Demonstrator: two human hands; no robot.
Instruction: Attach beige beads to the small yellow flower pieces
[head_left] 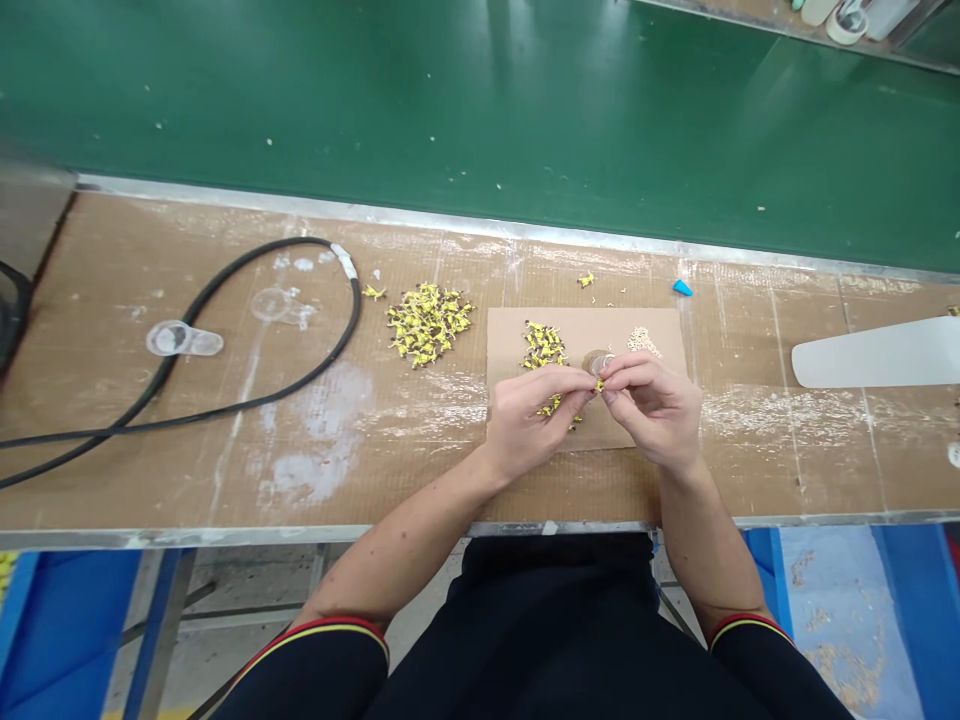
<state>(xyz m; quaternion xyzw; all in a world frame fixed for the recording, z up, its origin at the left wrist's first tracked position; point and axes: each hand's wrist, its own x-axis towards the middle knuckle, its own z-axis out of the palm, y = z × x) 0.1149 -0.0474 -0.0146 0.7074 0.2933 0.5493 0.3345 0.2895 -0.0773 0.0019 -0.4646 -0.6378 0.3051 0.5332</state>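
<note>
Over a cardboard sheet (pixel 592 435), my left hand (pixel 529 415) pinches a tiny yellow figure (pixel 599 385) between thumb and fingertips. My right hand (pixel 656 405) meets it there, its thumb and forefinger closed at the same small piece; whether it holds a separate part is too small to see. Just behind the fingertips stands a small round container (pixel 598 362), partly covered by them. A pile of yellow and dark figures (pixel 544 345) lies on the sheet beside my left hand, some hidden under it. Tiny cream-coloured pieces (pixel 642 341) are heaped beyond my right hand.
A larger heap of yellow figures (pixel 429 323) lies left of the sheet. Farther left are a looped black cable (pixel 247 400) and a clear plastic scoop (pixel 184 340). A blue cone-shaped piece (pixel 682 288) and a white object (pixel 877 352) lie right. A green belt (pixel 465 110) runs behind.
</note>
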